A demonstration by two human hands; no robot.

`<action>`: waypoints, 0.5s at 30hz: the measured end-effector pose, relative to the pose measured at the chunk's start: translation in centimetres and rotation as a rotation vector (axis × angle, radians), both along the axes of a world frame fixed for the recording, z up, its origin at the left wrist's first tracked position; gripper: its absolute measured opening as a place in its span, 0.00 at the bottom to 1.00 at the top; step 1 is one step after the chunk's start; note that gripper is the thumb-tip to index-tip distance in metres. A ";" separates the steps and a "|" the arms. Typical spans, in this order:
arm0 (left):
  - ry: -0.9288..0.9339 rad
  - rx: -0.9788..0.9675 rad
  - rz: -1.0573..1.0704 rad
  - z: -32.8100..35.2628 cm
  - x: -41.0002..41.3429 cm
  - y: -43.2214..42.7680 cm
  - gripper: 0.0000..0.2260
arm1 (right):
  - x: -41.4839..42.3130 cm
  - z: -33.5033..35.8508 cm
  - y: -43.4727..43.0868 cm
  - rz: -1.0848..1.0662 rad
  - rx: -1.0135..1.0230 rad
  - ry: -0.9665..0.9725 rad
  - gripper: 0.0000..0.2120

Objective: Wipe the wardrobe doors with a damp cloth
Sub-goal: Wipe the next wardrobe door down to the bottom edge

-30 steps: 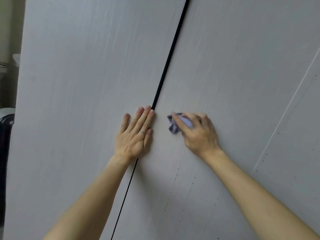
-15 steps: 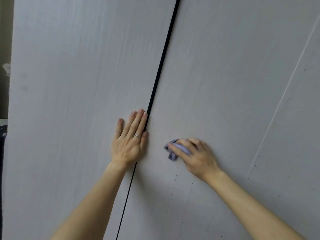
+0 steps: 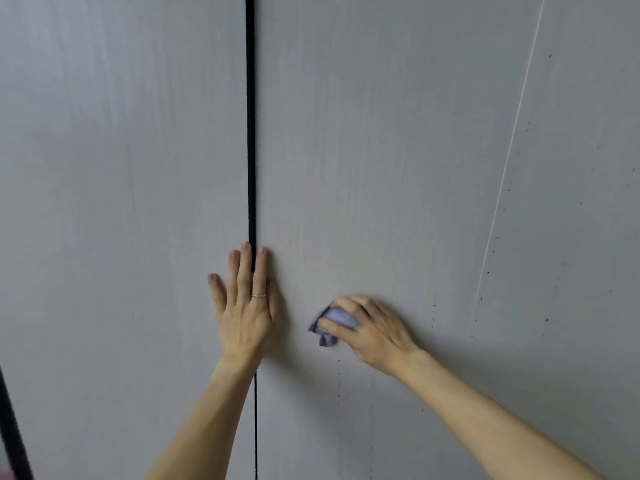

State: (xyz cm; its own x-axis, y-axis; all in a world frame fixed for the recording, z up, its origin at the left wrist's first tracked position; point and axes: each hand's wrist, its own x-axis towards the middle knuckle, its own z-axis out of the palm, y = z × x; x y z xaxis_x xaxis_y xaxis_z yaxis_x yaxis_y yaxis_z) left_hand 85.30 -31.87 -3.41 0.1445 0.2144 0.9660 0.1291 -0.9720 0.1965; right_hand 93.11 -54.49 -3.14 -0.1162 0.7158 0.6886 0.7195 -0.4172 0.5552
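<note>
Grey wardrobe doors, dark gap between, specks beyond right hand. Left hand flat, fingers straight, pressed over gap. Purple cloth bunched under right hand's curled fingers, just beside left hand.

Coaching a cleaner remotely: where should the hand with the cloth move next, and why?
Probably slide the cloth down a little: dark specks dot the right door just below it. The right hand grips the cloth against that door, and the left hand lies flat across the black gap, bracing.
</note>
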 end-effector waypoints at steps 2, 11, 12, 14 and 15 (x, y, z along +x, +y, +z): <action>0.012 -0.041 0.005 -1.3 0.3 -0.8 0.28 | -0.2 3.0 0.0 -0.061 0.155 0.101 0.17; -0.029 -0.021 0.057 -1.5 1.6 -0.3 0.27 | 2.0 1.4 -0.9 -0.031 0.555 0.110 0.22; -0.026 -0.008 0.073 -1.6 1.6 -0.3 0.26 | 2.0 -1.1 -1.4 -0.045 0.439 0.090 0.23; -0.025 -0.002 0.094 -1.5 1.5 0.0 0.24 | 2.4 -4.2 -2.6 -0.058 0.195 0.057 0.25; -0.012 -0.011 0.089 -1.7 1.4 -0.2 0.24 | 2.4 -4.8 -3.5 -0.061 0.122 0.048 0.25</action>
State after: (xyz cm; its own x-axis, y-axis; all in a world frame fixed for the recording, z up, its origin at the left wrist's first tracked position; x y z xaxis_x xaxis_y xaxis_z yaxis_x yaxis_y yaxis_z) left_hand 86.72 -32.05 -5.08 0.1130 0.2365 0.9650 0.2123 -0.9546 0.2091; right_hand 95.50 -57.98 -7.92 -0.0400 0.6312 0.7746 0.7149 -0.5235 0.4635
